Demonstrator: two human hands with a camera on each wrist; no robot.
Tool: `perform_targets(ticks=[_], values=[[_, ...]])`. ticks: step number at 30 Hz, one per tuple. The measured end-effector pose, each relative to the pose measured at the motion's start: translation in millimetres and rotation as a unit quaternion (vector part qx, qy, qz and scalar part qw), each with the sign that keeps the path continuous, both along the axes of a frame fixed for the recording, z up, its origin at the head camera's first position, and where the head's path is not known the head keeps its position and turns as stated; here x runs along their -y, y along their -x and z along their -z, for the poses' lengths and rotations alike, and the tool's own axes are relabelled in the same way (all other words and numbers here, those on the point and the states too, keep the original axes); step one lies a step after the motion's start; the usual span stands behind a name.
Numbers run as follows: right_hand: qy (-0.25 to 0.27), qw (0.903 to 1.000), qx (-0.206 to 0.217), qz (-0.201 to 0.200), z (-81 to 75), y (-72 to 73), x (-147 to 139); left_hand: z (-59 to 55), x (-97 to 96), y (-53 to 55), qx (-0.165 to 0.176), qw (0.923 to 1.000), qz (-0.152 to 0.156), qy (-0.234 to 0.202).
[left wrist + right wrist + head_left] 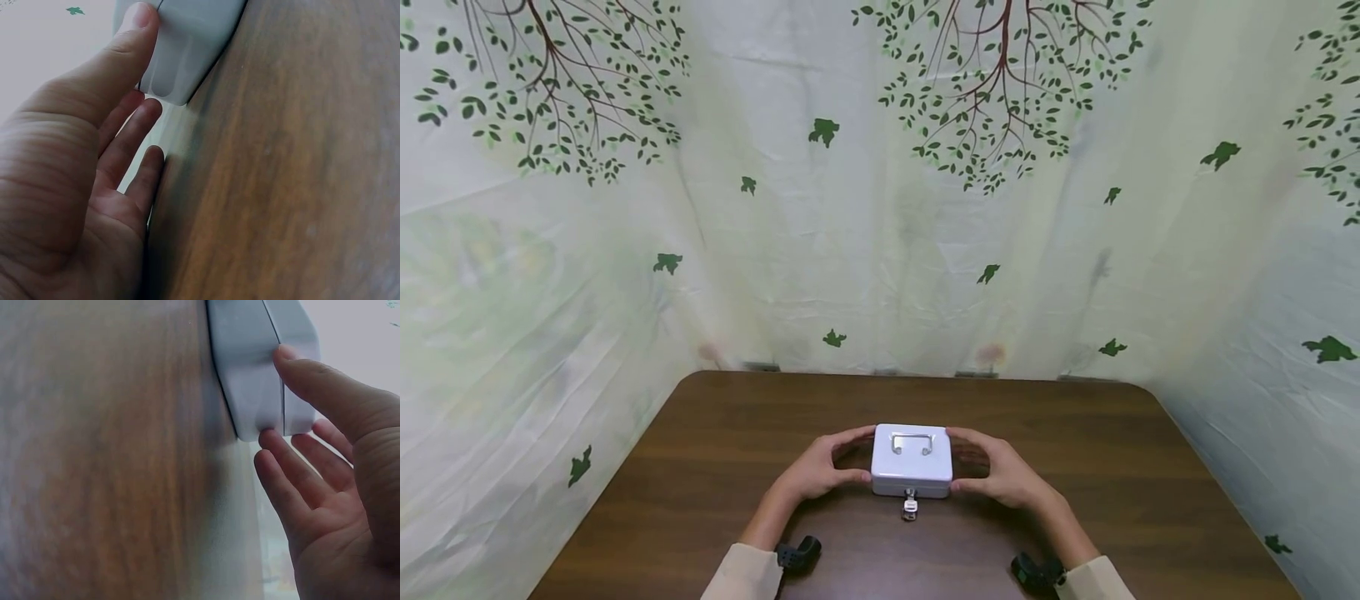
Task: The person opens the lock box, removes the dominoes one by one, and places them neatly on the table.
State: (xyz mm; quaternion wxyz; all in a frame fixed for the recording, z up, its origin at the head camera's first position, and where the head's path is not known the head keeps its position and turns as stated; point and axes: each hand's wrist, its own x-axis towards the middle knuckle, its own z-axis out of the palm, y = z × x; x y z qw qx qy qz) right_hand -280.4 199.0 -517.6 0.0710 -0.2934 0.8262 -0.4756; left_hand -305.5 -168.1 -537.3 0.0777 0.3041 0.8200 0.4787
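A small white cash box [912, 484] sits on the brown table with its lid down. A silver folding handle [912, 437] lies on top, and a small padlock [910, 507] hangs from the front latch. My left hand [822, 467] holds the box's left end, thumb by the front corner and fingers toward the back. From the other side my right hand [1009, 477] holds the right end the same way. In the right wrist view the thumb [319, 378] presses near the lid seam. The left wrist view shows the left thumb [128, 47] against the box's side [181, 44].
The wooden table [1112, 483] has rounded far corners. Behind it and along both sides hangs a pale curtain [910, 275] printed with branches and green leaves. Each wrist wears a black band, the left one [800, 555] and the right one [1036, 573].
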Motion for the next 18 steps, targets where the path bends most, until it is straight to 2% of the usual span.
perform_targets(ticks=[9,18], values=[[0.006,0.9999,0.003,-0.007,0.0,-0.3,-0.1,1.6,0.7,-2.6,-0.015,0.9999,0.002,0.000],[0.015,0.9998,0.006,-0.009,2.8,-0.4,-1.8,3.1,-0.2,-1.0,-0.011,0.9999,0.002,-0.004]])
